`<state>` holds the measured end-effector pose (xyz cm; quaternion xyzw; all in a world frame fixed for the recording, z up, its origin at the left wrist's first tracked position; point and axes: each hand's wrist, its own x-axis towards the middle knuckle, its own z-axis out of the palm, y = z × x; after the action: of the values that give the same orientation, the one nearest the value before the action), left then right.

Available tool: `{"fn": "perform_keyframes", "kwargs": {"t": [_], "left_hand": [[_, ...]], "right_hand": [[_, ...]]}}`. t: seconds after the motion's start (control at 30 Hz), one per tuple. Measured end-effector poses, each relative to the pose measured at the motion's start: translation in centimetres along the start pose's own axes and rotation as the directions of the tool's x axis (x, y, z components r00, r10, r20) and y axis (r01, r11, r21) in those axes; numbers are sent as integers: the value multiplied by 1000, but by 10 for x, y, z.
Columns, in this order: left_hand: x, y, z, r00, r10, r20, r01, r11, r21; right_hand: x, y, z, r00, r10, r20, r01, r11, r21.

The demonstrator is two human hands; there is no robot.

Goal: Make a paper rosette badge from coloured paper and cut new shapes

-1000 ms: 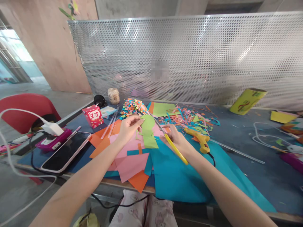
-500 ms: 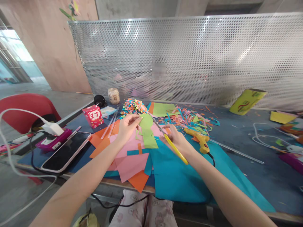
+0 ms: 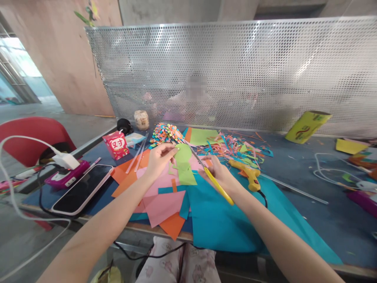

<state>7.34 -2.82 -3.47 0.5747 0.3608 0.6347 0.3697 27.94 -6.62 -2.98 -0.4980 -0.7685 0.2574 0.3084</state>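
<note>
My left hand [image 3: 161,157] pinches the left edge of a round green paper piece [image 3: 183,152] between thumb and fingers. Yellow-handled scissors [image 3: 218,186] are in my right hand [image 3: 217,171], their blades angled up and left beside the circle's right edge. Below the circle lies a green paper strip [image 3: 186,177] on pink paper [image 3: 165,206]. A large blue sheet [image 3: 225,220] spreads under my right forearm. Just beyond my hands sits a multicoloured ball of paper fringes [image 3: 165,133]. Whether the blades touch the circle I cannot tell.
A yellow glue gun [image 3: 249,173] lies right of my hand, near a clear glue stick [image 3: 294,188]. Paper scraps [image 3: 235,147] are heaped behind. On the left are a phone [image 3: 84,190], a purple power strip [image 3: 66,173] and a red packet [image 3: 116,144]. A perforated metal panel [image 3: 235,74] stands behind.
The green circle has turned slightly and shifted a little in my left hand, now showing a rounder outline. My right hand and the scissors stay almost in place.
</note>
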Motion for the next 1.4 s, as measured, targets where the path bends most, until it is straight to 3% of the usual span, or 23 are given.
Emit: {"fn": "perform_keyframes", "kwargs": {"t": [0.27, 0.7, 1.4], "left_hand": [[3, 0, -1, 995, -29, -91, 26, 999, -32], [0, -2, -1, 1000, 27, 9, -27, 1000, 14], [0, -2, -1, 1000, 16, 9, -16, 1000, 8]], "right_hand": [[-1, 2, 1, 1000, -14, -4, 14, 1000, -5], [-3, 4, 2, 1000, -4, 26, 3, 999, 41], [-2, 3, 1, 999, 12, 34, -14, 999, 39]]}}
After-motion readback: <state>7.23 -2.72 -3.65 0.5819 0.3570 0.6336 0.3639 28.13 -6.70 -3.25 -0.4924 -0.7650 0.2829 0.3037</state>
